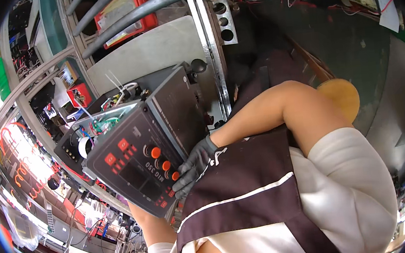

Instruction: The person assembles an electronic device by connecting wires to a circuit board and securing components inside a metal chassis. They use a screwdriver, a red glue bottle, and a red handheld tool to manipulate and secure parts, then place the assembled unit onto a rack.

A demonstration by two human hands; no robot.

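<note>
Gloved fingers [184, 181] of the right hand [198, 161] lay slightly bent against the right edge of the dark control panel [133, 165], whether gripping could not be told, orange knobs [167, 165] just beside, left hand hidden behind the panel, exposed wiring [105, 124] beyond, red bin [79, 95] farther left.

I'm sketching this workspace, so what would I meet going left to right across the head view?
Green object → red bin → top orange knob → gloved right hand → holed metal plate → round yellow top → white paper.
</note>
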